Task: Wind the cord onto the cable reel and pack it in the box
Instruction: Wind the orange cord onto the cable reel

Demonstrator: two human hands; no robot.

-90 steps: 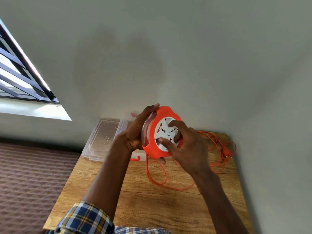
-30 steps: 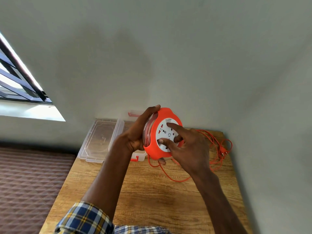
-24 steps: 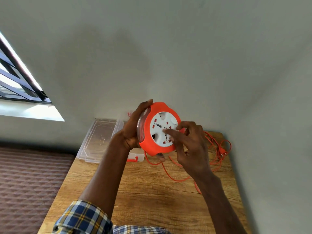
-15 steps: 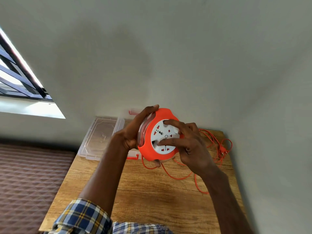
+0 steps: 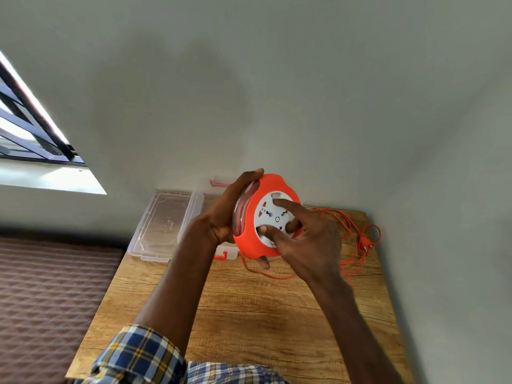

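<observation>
Mid-frame, our left hand (image 5: pixel 221 217) grips the reel (image 5: pixel 259 217), right fingers (image 5: pixel 279 202) spread on its hub; loose cord (image 5: pixel 352 231) at right could snag, we judge.

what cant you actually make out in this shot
- Head view: the box is mostly hidden behind the left hand and the cable reel.
- How much cord is wound: the reel's orange rim covers it.
- The plug is too small for detail.
</observation>
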